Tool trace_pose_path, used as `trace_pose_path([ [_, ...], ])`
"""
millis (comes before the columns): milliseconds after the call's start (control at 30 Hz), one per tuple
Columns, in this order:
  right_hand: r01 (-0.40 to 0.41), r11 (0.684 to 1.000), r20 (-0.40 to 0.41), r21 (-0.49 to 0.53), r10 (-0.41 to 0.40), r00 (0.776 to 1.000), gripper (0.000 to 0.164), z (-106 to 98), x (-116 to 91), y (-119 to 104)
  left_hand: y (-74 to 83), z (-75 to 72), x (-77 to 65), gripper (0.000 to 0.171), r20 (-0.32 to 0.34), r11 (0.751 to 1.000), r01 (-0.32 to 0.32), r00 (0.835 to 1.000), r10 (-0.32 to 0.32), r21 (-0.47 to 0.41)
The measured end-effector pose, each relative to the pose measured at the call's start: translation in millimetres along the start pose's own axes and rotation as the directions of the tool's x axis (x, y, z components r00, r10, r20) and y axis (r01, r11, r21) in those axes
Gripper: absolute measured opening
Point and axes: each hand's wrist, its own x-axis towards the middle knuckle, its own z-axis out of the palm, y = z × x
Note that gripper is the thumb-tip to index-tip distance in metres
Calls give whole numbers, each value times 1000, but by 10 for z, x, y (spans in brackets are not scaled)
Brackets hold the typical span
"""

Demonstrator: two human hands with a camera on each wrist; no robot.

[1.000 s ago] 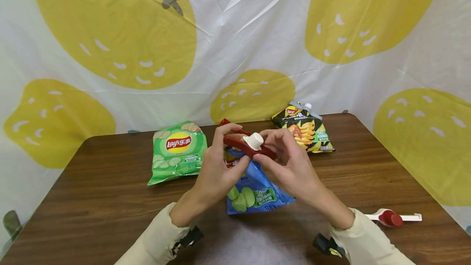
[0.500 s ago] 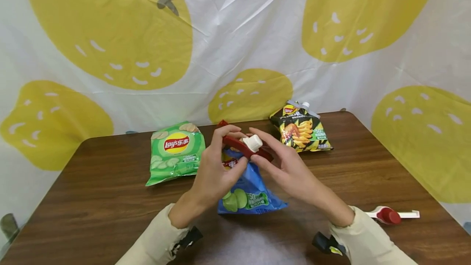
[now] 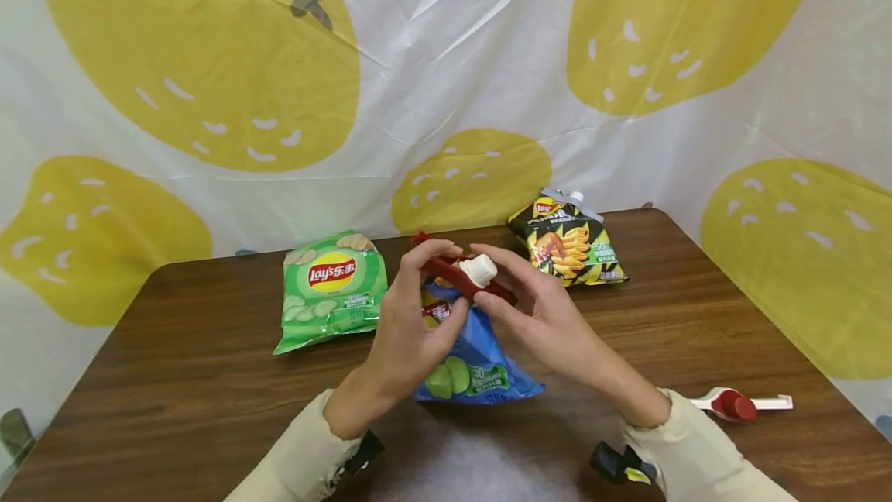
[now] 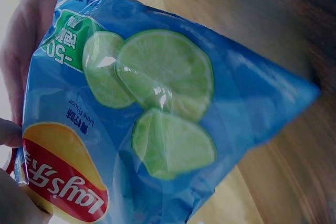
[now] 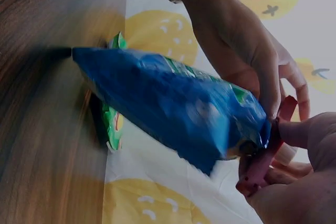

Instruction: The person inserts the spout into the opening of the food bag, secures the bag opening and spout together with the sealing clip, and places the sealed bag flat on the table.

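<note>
In the head view, a blue lime-flavour Lay's chip bag [image 3: 481, 366] hangs from a red bag clip [image 3: 446, 271] with a white spout cap [image 3: 478, 269]. My left hand [image 3: 400, 320] grips the clip's left part between thumb and fingers. At the right end, my right hand [image 3: 540, 297] pinches it, with the thumb below the cap and the index finger beyond it. Seen from the right wrist, the bag [image 5: 163, 100] tapers away from the clip [image 5: 262, 163] toward the table. The left wrist view shows the bag's printed front [image 4: 163, 93] close up.
A green Lay's bag [image 3: 334, 285] lies left on the wooden table [image 3: 209, 393]. At the back right sits a black-and-yellow Lay's bag [image 3: 567, 246] with a grey clip [image 3: 573, 204]. A white clip with a red cap [image 3: 739, 405] lies by my right sleeve.
The clip's two red bars appear closer together in the head view. My right index finger has straightened and moved up beside the white cap. The blue bag has shifted slightly left.
</note>
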Motion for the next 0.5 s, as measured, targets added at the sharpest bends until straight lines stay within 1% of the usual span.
trace_pose_path([
  [167,-4,1000,-29,23,4,1000,52,13,-8,6,0,7,-1,71,13,999,-37,999,37,15],
  [367,9,1000,-47,21,-8,999,51,12,-7,16,11,-26,11,80,28,992,-64,998,61,112],
  [500,11,999,-57,50,-8,998,50,10,0,16,8,-72,24,83,54,987,-69,997,62,148],
])
